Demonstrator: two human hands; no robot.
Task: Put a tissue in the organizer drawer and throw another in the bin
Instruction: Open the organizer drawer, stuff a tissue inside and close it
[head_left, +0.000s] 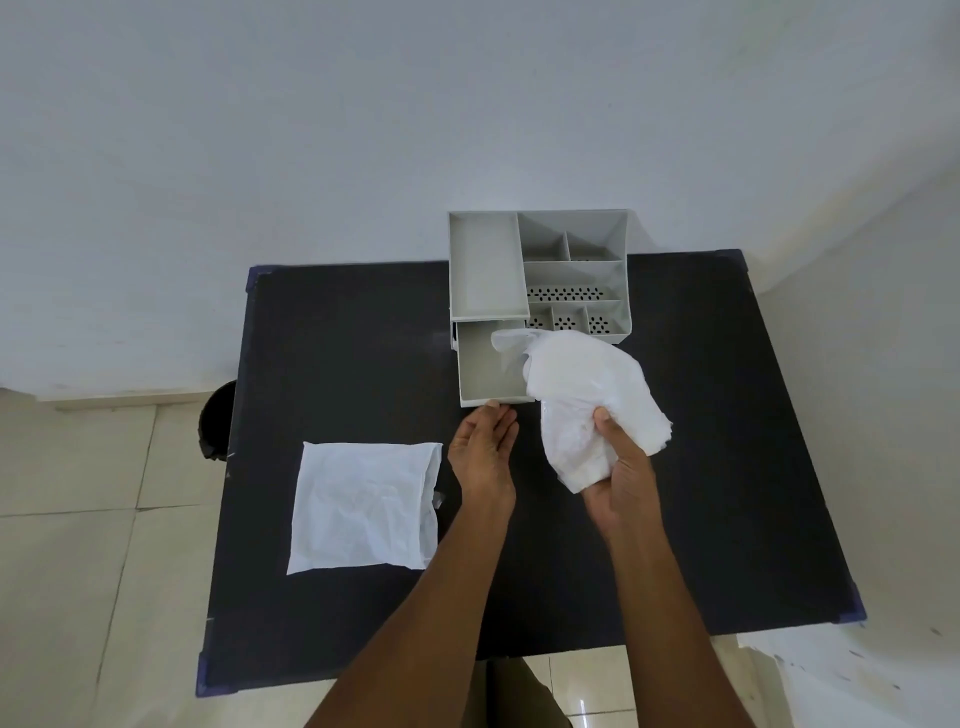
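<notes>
Black table (675, 467); grey organizer (571, 249) at its far edge, drawer (480, 369) pulled open. Right hand (621, 467) pinches crumpled tissue (587, 395), long axis running near-to-far, tip overhanging drawer's right wall. Left hand (480, 452) open, empty, touching drawer front. Risk: loose tissue may snag the wall and spill out.

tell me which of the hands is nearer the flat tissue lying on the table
Left. The left hand is open, just right of the flat tissue, by the drawer front. The right hand is farther right, holding the crumpled tissue.
</notes>
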